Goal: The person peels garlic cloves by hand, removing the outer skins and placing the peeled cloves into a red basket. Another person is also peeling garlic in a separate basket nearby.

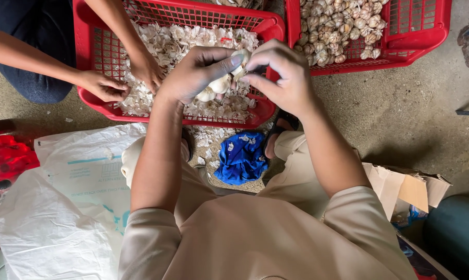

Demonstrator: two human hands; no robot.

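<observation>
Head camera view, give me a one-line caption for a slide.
Both hands, left hand and right hand, grip a garlic bulb above a red basket of papery peels.

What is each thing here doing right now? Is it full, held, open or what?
Left hand: grip closed on the garlic bulb.
Right hand: pinching the top of the bulb.
Near red basket: holds loose garlic skins.
Far red basket: holds whole garlic bulbs.
Blue cloth: crumpled on the floor.
Cardboard box: flaps open.
</observation>
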